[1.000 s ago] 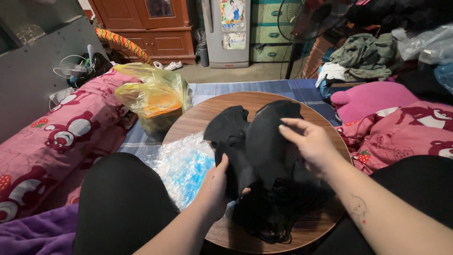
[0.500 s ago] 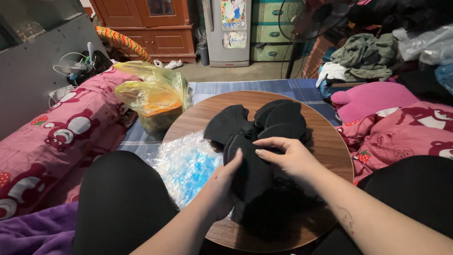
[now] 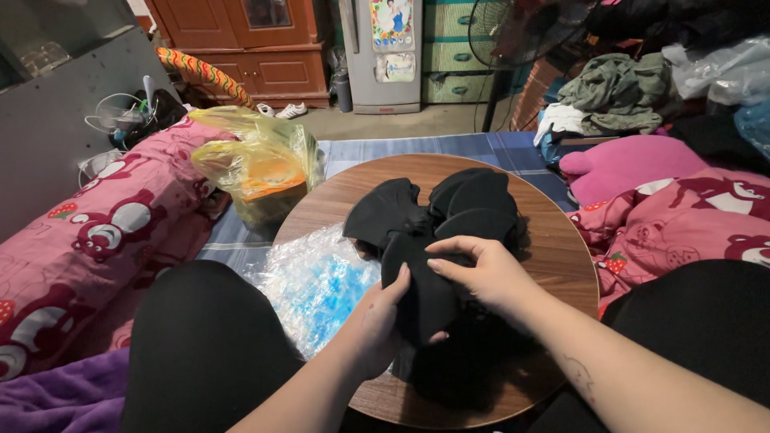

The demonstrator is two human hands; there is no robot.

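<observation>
Nearest the camera, the person's two knees in black trousers (image 3: 200,337) frame the scene, with a purple cloth (image 3: 56,401) at the lower left corner. Between the knees, the left hand (image 3: 377,321) curls closed around the lower left edge of a black cloth piece (image 3: 421,297), thumb on top and fingers hidden underneath. The right hand (image 3: 481,277) comes in from the right and presses down on the same piece, its fingers bent over the upper edge and gripping it. The piece is held just above a pile of more black cloth pieces (image 3: 449,208), which spreads over the middle of a round wooden table (image 3: 561,256). Just left of the hands, a crinkled clear plastic bag with blue inside (image 3: 313,281) lies partly over the table's edge. Farther left is a pink blanket with bear figures (image 3: 88,232), and beyond the table a yellow plastic bag (image 3: 257,164) sits on a blue checked mat (image 3: 473,148). At the back stand a wooden cabinet (image 3: 249,40) and a fan (image 3: 513,32).
</observation>
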